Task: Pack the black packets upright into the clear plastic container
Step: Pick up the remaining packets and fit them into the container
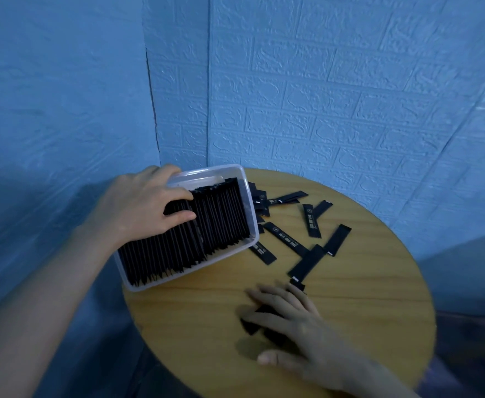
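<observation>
- Most packets (184,234) stand upright in my container (244,179), nearly filling it.
- Left hand (138,202) grips the container's rim, thumb parting the rows.
- Right hand (290,317), blurred, covers loose packets; grip unclear.
- Roughly ten strays (286,239) lie on the table (365,297).

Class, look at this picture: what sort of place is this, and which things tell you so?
Probably a corner of a home room, not a workshop: a small round wooden table, blue brick-patterned walls meeting behind it, and a plastic container of packets.
</observation>
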`<state>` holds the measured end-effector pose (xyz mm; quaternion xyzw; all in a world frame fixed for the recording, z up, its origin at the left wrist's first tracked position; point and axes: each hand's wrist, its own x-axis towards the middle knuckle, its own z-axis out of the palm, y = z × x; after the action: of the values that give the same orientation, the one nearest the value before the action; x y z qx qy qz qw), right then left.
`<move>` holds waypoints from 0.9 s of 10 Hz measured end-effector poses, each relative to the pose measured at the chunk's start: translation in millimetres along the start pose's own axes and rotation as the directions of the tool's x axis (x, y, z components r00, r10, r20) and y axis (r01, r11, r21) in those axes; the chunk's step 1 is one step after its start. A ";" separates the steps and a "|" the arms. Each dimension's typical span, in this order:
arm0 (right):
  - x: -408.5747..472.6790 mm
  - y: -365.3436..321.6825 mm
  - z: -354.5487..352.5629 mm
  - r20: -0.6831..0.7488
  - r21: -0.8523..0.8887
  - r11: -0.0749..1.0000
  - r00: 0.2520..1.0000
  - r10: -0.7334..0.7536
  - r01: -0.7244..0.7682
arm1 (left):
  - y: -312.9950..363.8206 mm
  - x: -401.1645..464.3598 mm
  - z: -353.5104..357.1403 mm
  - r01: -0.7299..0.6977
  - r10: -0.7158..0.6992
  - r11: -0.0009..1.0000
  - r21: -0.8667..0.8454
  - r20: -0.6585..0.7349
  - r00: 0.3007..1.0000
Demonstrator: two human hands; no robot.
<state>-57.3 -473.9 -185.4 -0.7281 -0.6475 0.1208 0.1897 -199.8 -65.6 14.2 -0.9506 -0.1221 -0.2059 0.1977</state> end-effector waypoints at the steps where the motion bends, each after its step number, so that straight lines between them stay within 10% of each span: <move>1: -12.8 -0.5 54.2 0.001 -0.057 0.998 0.999 -0.040 0.040 | 0.4 -0.4 1.4 -0.002 0.002 1.000 -0.001 -0.024 1.000; 3: 89.5 4.2 -107.4 -0.224 0.016 0.990 0.964 0.140 -0.140 | 0.1 -1.0 3.5 0.020 -0.022 0.999 -0.036 -0.058 0.998; 6: 119.6 53.7 -138.9 -0.176 0.128 0.755 0.735 0.655 -0.643 | -1.3 -0.4 4.6 0.032 -0.034 0.999 -0.033 -0.056 0.998; 9: 155.9 85.5 -142.6 -0.109 -0.142 0.831 0.843 0.527 -0.538 | -2.7 -0.6 3.8 0.027 -0.027 1.000 -0.014 -0.039 0.999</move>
<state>100.1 -344.4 -83.4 -0.8964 -0.4202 0.0903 0.1080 -199.9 -61.6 11.7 -0.9459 -0.1297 -0.2279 0.1909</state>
